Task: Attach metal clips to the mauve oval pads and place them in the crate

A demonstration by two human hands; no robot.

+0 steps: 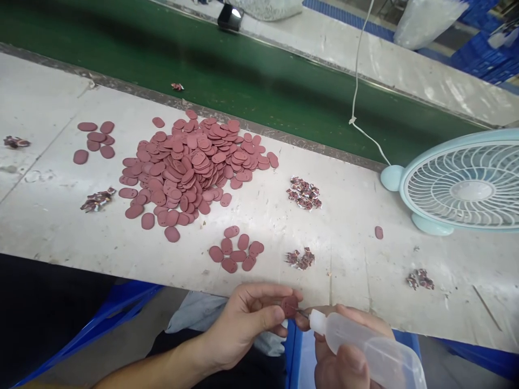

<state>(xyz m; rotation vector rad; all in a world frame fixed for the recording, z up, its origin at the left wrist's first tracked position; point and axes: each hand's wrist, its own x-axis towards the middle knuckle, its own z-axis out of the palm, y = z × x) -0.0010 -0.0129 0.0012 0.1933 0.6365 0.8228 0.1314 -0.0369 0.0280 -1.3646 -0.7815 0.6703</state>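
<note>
Between the thumb and fingers of my left hand (247, 319) is a dark red oval disc (289, 306), held at the table's front edge. My right hand (344, 356) grips a translucent squeeze bottle (368, 346) with a white cap and a thin needle tip. That tip reaches the disc's face; whether liquid comes out is too small to tell. Just beyond my hands lie a small group of similar discs (239, 250) and a little cluster of brown-and-white pieces (300, 259).
A large heap of red discs (190, 167) covers the table's middle left. More brown-and-white pieces (304, 193) lie beyond. A light blue fan (466, 186) stands at right, its white cord (357, 75) crossing the green belt (284, 81). A blue bin (298, 351) sits below my hands.
</note>
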